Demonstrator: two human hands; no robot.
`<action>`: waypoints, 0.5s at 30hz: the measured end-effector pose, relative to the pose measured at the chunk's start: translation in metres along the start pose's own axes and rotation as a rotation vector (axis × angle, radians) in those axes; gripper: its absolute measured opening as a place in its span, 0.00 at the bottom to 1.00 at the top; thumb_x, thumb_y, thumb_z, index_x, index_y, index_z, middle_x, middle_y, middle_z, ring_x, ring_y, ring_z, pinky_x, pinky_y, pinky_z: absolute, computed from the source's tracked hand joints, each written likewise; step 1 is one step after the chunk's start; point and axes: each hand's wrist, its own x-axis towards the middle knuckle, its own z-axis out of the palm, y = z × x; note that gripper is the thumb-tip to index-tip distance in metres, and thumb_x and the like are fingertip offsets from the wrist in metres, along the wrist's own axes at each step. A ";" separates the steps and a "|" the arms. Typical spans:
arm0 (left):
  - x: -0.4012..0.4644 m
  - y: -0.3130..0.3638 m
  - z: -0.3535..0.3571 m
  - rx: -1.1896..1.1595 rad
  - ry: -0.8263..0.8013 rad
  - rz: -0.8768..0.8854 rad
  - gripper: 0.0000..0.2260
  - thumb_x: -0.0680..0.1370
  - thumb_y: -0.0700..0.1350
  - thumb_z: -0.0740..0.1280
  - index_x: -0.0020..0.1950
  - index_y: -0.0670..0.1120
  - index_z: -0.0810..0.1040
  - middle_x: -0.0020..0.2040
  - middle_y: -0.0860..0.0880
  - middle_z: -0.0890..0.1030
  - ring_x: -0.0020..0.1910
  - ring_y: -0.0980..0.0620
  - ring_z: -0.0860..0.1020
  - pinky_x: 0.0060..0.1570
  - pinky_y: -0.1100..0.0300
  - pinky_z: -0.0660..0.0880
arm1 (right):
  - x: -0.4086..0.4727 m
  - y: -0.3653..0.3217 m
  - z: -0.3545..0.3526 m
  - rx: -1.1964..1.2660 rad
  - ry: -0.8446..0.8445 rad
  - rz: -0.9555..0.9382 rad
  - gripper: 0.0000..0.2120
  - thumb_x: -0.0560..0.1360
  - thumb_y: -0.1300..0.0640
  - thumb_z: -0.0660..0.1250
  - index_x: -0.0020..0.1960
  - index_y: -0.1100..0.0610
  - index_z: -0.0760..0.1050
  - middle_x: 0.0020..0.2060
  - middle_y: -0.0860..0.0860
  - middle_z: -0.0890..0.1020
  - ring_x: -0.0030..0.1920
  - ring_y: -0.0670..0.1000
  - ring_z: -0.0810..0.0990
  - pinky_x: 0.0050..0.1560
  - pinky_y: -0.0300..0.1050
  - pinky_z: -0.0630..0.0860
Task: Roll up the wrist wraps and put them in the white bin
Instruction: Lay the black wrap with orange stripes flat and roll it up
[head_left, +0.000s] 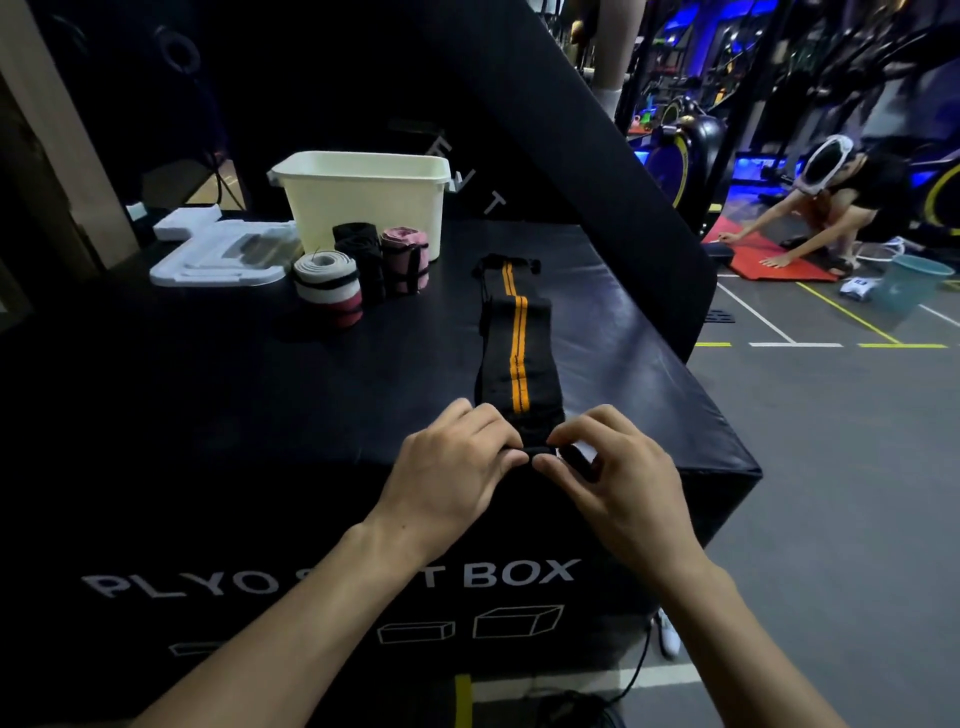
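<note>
A black wrist wrap (519, 353) with two orange stripes lies stretched out on the black plyo box (260, 395), running away from me. My left hand (457, 462) and my right hand (608, 462) both pinch its near end, which is curled into a small fold between my fingertips. Three rolled wraps stand near the white bin (363, 200): a white and pink roll (330, 286), a black roll (363, 260) and a pink roll (408, 260).
A white bin lid (208, 257) lies left of the bin. A large black pad leans behind the box. On the gym floor to the right a person crouches over a red mat (779, 260), beside a teal bucket (909, 283).
</note>
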 end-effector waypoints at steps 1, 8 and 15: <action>0.001 0.000 -0.001 -0.017 -0.026 -0.034 0.06 0.81 0.53 0.68 0.49 0.51 0.81 0.47 0.58 0.78 0.48 0.58 0.71 0.33 0.55 0.76 | 0.001 -0.001 0.001 -0.002 0.000 -0.007 0.09 0.75 0.41 0.73 0.46 0.46 0.79 0.44 0.41 0.77 0.36 0.44 0.77 0.37 0.47 0.76; 0.008 0.002 -0.008 -0.206 -0.215 -0.295 0.10 0.82 0.58 0.65 0.51 0.54 0.83 0.42 0.60 0.77 0.50 0.59 0.72 0.52 0.53 0.76 | 0.013 0.003 -0.006 0.036 -0.136 0.042 0.11 0.77 0.41 0.69 0.42 0.48 0.78 0.39 0.41 0.79 0.41 0.43 0.78 0.42 0.50 0.77; 0.013 0.003 -0.005 -0.316 -0.141 -0.481 0.08 0.77 0.59 0.72 0.44 0.57 0.85 0.39 0.60 0.84 0.43 0.60 0.82 0.48 0.52 0.81 | 0.031 0.003 -0.008 0.045 -0.314 0.265 0.16 0.75 0.38 0.69 0.36 0.48 0.79 0.32 0.45 0.81 0.40 0.47 0.81 0.41 0.50 0.78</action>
